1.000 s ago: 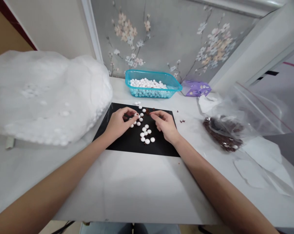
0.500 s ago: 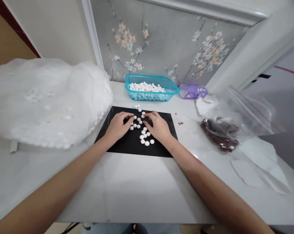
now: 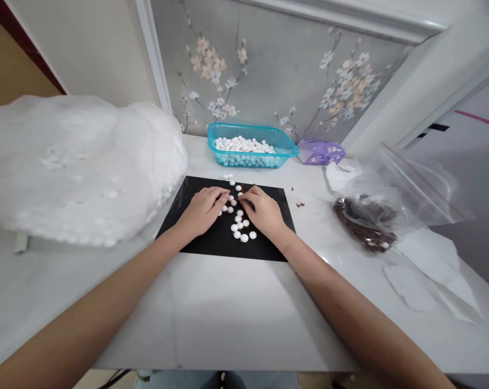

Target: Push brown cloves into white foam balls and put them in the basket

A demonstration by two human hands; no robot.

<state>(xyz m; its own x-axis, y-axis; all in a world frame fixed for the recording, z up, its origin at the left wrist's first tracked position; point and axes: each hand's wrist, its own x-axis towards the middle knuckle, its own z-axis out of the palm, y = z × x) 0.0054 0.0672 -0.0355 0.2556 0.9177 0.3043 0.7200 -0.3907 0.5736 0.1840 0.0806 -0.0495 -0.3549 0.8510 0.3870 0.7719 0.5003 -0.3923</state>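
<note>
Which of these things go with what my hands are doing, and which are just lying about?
Likely in use:
white beads
black mat
blue basket of beads
clear bag of brown bits
big white bag, probably spare beads

Apparently just lying about:
purple packet
white sheets

The worktop (image 3: pixel 228 313) looks smooth and glossy, its pale surface catching soft reflections. Toward twelve o'clock, the turquoise basket (image 3: pixel 282 158) appears to be translucent plastic. The bulky bag (image 3: pixel 82 162) at ten o'clock looks like thin, cloudy plastic; the zip bag (image 3: pixel 414 183) at two o'clock is clear, wrinkled and shiny. The white beads (image 3: pixel 245 237) look smooth.
</note>
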